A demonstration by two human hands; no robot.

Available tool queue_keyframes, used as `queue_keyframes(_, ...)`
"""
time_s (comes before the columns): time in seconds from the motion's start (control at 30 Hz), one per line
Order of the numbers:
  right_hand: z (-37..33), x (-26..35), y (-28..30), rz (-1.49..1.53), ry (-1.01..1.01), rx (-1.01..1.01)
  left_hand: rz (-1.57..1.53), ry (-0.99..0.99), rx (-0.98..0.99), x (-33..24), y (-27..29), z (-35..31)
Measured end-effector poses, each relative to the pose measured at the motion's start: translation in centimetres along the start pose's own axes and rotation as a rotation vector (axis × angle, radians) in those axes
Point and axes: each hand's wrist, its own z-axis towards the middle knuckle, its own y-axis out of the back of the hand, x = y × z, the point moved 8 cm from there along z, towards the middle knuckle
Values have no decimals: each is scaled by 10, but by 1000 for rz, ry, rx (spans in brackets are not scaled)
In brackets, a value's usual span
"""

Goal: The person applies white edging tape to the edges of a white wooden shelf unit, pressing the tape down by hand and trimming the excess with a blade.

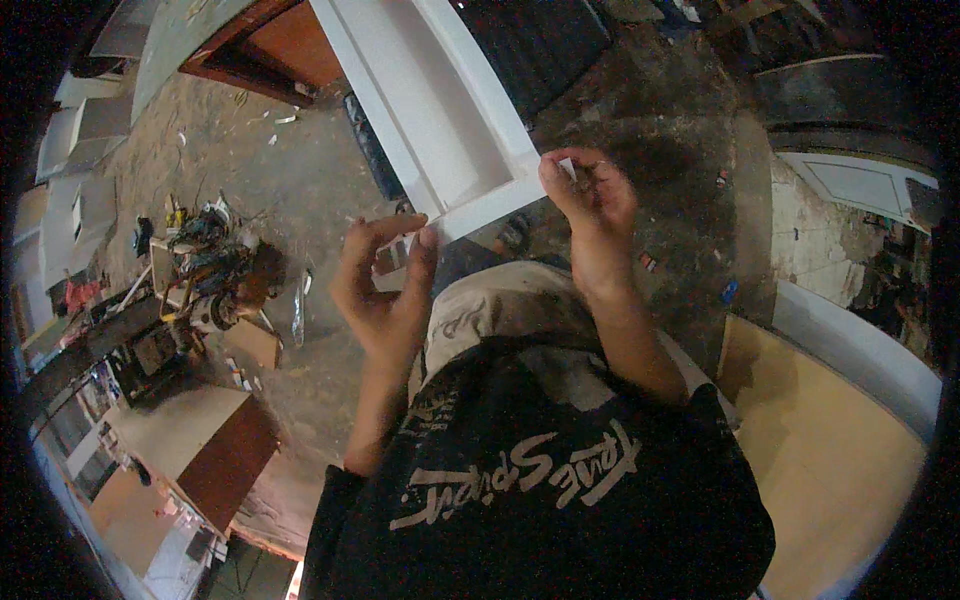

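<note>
A long white framed panel (425, 95) with a recessed middle stretches away from me, its near end in front of my waist. My left hand (380, 275) is at that end's left corner, thumb and forefinger pinched together. At the right corner my right hand (595, 200) is also closed in a pinch. A small white strip end (568, 168) sticks out between its fingers. Something pale and thin shows inside the curl of the left hand too; it looks like the same white strip, running along the panel's near edge, but the fingers partly cover it.
Under the panel's far part is a dark ribbed object (540, 60). A brown wooden piece (270, 55) stands far left. Tangled tools and scraps (215, 250) lie leftward, above a wooden box (200, 440). A large tan board (820, 430) leans at right. Small litter dots the floor (680, 180).
</note>
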Motion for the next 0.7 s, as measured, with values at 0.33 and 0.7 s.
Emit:
queue_keyframes(0.33,2,7,3,-3,30,-22,-113,36,32,-3,8,6)
queue_keyframes(0.7,5,0,8,-42,152,-7,-271,-10,123,-9,-5,8)
